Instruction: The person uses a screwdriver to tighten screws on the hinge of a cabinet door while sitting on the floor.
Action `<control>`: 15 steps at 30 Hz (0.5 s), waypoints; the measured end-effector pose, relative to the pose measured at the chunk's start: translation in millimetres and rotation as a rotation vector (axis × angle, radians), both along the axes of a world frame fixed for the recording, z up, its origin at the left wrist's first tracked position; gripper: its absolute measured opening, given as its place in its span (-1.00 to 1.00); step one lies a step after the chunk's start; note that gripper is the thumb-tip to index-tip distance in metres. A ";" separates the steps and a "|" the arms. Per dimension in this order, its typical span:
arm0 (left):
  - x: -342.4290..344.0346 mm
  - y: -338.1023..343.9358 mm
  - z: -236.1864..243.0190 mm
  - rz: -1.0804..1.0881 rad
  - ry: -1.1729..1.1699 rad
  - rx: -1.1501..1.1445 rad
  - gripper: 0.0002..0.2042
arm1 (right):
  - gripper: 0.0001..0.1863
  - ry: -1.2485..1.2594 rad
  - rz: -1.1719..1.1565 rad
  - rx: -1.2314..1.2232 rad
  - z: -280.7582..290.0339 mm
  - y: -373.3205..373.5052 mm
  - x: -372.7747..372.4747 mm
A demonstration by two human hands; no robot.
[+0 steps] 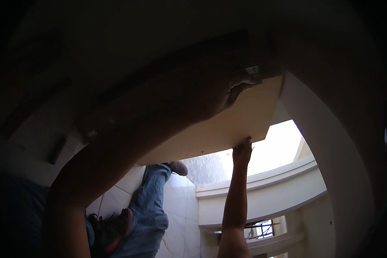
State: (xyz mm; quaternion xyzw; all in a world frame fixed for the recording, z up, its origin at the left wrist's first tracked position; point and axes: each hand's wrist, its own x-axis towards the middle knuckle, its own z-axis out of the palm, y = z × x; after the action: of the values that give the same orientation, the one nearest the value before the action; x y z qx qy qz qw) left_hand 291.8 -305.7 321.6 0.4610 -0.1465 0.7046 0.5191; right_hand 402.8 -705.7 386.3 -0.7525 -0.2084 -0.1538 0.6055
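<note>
A flat pale board (228, 124) with small holes along its lower edge is held up between my two hands. My left hand (241, 86), at the board's upper edge, has its fingers bent and pressed onto a small metal fitting (252, 70). Deep shadow hides much of that grip and the fitting's exact kind. Reaching up from below, my right hand (244, 148) grips the board's lower edge near its right corner, fingertips on the front face. My left forearm crosses in front of part of the board.
Below the board are legs in blue jeans (152, 202) and dark shoes with reddish soles (112, 230) on pale floor tiles (176, 193). A curved white ledge (262, 185) runs beneath a bright opening. A pale curved panel (327, 129) rises at right. The upper left is dark.
</note>
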 end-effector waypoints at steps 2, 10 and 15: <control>4.7 -7.4 0.4 0.052 0.013 0.013 -0.81 | -0.35 -0.010 -0.022 -0.019 1.5 -2.4 -6.4; 15.7 -4.5 19.4 -0.262 -0.058 -0.148 -0.82 | -0.34 0.000 -0.017 -0.050 10.5 -14.9 -8.6; 27.0 2.8 29.2 -0.097 -0.107 -0.135 -0.83 | -0.40 0.011 0.090 0.089 -4.8 6.5 -15.0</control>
State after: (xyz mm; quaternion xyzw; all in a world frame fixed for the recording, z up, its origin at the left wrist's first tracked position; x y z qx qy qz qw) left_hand 318.8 -303.0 350.9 0.3791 -0.1482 0.7105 0.5741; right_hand 387.8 -699.2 381.4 -0.7157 -0.2316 -0.1314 0.6456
